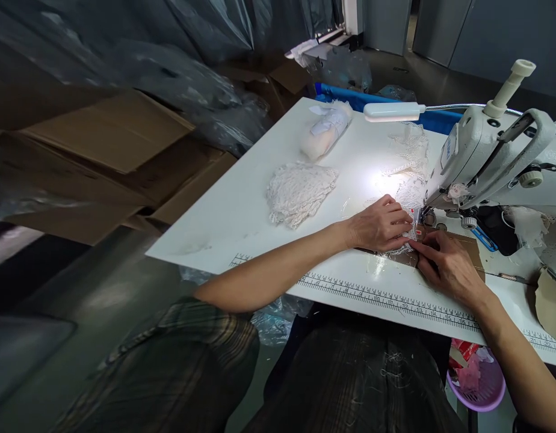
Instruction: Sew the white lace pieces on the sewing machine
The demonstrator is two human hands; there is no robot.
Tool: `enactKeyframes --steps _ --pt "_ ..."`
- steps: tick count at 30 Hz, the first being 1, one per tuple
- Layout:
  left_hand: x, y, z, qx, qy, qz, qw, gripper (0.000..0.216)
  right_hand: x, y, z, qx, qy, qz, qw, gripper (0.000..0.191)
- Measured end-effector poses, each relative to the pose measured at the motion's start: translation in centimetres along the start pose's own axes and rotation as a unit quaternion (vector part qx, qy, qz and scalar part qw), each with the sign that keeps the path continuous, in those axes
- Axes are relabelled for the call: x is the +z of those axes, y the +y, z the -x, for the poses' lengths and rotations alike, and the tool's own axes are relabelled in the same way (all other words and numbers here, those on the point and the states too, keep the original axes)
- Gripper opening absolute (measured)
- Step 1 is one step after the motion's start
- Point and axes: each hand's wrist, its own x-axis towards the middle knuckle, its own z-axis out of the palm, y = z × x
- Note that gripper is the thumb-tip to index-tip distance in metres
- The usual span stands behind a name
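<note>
White lace (411,193) lies under the needle area of a sewing machine (467,153), and a strip of it runs toward me between my hands. My left hand (383,225) rests on it just left of the presser foot, fingers curled and pressed together on the fabric. Close in front of the foot, my right hand (449,261) has thumb and index finger pinched at the lace's near edge, meeting the left fingertips. Under the right hand is a brown cardboard piece (474,249). The fingers partly hide the lace.
A stack of lace pieces (300,191) and a wrapped white roll (327,129) lie on the white table (224,210). A lamp (393,112) lights the needle. Blue snips (484,239) lie right. Cardboard boxes (111,129) stand left; a purple basket (483,397) sits below.
</note>
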Motion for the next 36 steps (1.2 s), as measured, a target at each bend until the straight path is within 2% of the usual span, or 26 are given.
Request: enactKeyframes --steps 3,15,21,24,36 --pt "0.0 -0.1 0.1 0.004 -0.043 -0.011 0.999 0.03 0.0 -0.1 0.0 -0.002 0.003 -0.001 1.0 0.037" --pt "-0.6 0.3 -0.1 -0.002 -0.097 -0.015 0.995 0.033 -0.1 -0.3 0.0 -0.01 -0.014 0.029 0.999 0.037" --pt "-0.6 0.6 -0.8 -0.063 -0.118 0.032 0.99 0.033 0.2 -0.5 0.1 0.001 -0.017 0.05 0.999 0.04" --pt "-0.3 0.2 -1.5 -0.066 -0.129 0.062 0.987 0.03 0.2 -0.7 0.0 0.02 -0.015 0.056 0.998 0.041" --pt "1.1 0.1 -0.3 -0.086 -0.059 0.075 0.992 0.029 0.5 -1.0 -0.2 0.048 -0.002 0.068 0.997 0.039"
